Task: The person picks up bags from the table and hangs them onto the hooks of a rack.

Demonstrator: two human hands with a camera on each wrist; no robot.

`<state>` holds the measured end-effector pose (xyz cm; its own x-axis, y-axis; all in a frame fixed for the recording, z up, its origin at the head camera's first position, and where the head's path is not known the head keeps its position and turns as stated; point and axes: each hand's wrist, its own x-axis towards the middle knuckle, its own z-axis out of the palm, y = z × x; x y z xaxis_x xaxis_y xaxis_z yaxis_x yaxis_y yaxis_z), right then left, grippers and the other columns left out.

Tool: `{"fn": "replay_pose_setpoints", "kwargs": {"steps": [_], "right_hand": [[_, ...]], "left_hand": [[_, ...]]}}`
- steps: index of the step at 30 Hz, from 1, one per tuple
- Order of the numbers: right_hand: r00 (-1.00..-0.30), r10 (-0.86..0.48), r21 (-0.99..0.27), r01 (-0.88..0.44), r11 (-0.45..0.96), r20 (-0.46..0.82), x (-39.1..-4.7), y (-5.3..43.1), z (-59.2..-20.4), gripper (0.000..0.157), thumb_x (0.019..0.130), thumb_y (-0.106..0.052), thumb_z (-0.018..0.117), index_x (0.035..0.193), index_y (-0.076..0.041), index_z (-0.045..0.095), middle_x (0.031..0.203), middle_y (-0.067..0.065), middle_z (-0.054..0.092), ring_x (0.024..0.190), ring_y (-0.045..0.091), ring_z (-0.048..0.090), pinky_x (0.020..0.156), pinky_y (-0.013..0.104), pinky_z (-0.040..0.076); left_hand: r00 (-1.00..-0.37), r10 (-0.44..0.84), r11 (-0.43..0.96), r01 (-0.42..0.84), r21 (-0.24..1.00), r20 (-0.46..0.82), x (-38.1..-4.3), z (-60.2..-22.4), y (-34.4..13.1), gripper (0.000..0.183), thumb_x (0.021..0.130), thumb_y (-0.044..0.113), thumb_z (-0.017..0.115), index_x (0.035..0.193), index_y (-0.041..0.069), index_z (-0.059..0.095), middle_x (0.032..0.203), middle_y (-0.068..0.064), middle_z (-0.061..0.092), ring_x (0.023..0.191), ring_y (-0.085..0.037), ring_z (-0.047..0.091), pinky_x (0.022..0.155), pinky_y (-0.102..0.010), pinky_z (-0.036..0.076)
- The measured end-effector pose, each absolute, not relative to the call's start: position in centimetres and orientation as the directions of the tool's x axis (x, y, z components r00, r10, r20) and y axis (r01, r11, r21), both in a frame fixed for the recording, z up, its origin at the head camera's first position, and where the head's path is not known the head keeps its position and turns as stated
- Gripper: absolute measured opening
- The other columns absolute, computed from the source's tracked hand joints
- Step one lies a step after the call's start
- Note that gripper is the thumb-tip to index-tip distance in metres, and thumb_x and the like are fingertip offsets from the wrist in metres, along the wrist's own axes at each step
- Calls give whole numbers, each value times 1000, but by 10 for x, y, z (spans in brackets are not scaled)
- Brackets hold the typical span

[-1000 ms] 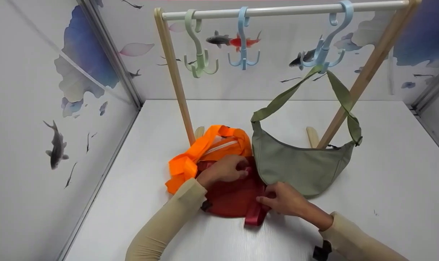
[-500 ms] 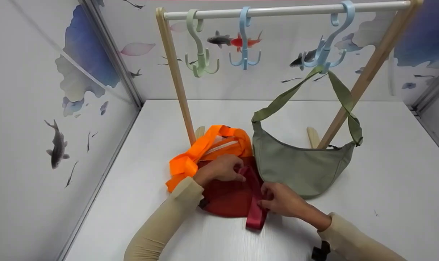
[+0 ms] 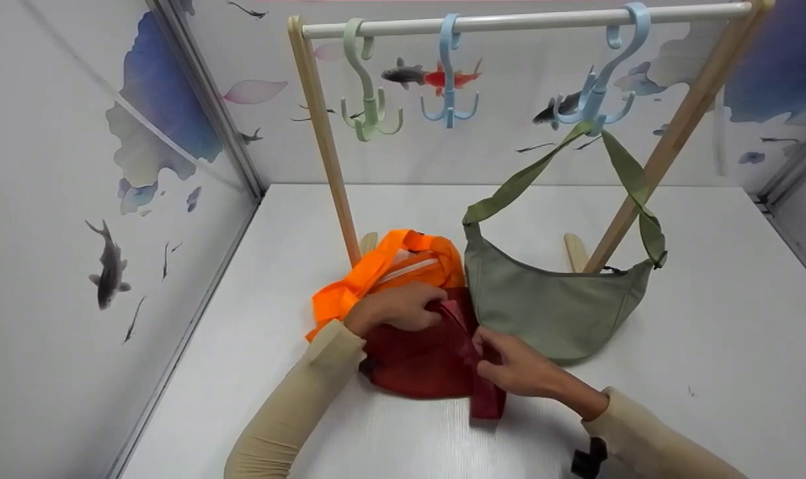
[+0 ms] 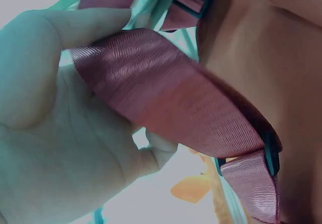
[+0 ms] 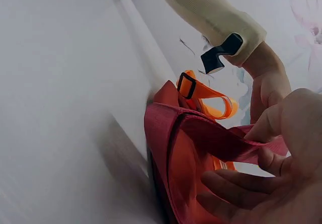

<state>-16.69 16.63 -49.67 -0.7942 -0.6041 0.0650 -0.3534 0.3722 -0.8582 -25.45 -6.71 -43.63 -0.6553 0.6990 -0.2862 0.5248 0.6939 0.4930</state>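
A dark red bag [image 3: 413, 372] lies on the white table, partly under my left forearm. My left hand [image 3: 403, 307] holds its red strap [image 4: 166, 98] between thumb and fingers, and a dark buckle [image 4: 271, 153] shows farther along the strap in the left wrist view. Nearer the bag's right side, my right hand [image 3: 519, 364] pinches the same strap between thumb and index finger. In the right wrist view the other fingers [image 5: 241, 186] are spread below it. A loop of strap hangs down past the bag's front edge.
Against the red bag's far side lies an orange bag [image 3: 413, 269] with a looped strap. A green shoulder bag [image 3: 556, 309] hangs from a light blue hook [image 3: 596, 100]. Another blue hook [image 3: 449, 86] and a pale green hook [image 3: 370, 100] hang on the rack's white bar [image 3: 529, 22].
Both hands have kept hold of the strap while it was lifted and shifted. Its lower loop has swung slightly to the right. The left hand has moved a little to the left.
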Motion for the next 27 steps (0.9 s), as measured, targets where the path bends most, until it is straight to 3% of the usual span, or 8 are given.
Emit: {"fn": "replay_pose_setpoints", "kwargs": {"steps": [3,6,9,16,21,27], "right_hand": [[-771,-636,-949,-224,220,35,-169,164,-491,10,89,9,46,91,2,39,103,19,66,96,31,67,81,26,53],[-754,-656,-979,-155,131,32,-171,164,-486,11,91,10,44,92,5,34,104,27,63,98,40,67,79,28,55],[-754,-654,-982,-162,98,59,-173,164,-480,14,91,10,48,94,7,35,97,26,60,93,34,67,76,28,54],[-783,-606,-974,-219,60,139,-179,167,-465,27,90,3,63,94,6,37,87,7,51,84,13,61,69,21,47],[-780,-587,-962,-273,9,216,-183,168,-455,27,89,1,67,93,5,41,87,6,57,83,10,60,67,21,46],[-757,-589,-956,-273,-111,284,-185,169,-446,22,93,4,62,95,8,41,83,11,57,76,13,60,60,21,44]], "left_hand": [[-643,731,647,544,534,-229,-255,-432,-70,7,94,18,58,101,17,58,83,4,52,80,-14,50,72,-27,40],[-648,745,616,576,538,-159,-256,-427,-74,9,91,15,57,99,17,55,83,5,49,80,-14,48,73,-27,39],[-652,751,578,574,580,-104,-257,-424,-77,11,89,10,55,98,15,53,84,4,47,80,-14,47,73,-27,37],[-677,728,512,437,739,-104,-255,-415,-83,24,87,8,52,109,16,48,94,-2,56,81,-15,52,71,-26,45],[-694,715,493,417,764,-83,-255,-410,-86,27,86,6,51,112,13,47,98,-8,58,84,-17,53,72,-26,47],[-702,709,490,420,764,-69,-254,-403,-91,24,90,7,50,113,12,50,93,-1,54,82,-16,52,71,-26,47]]}}
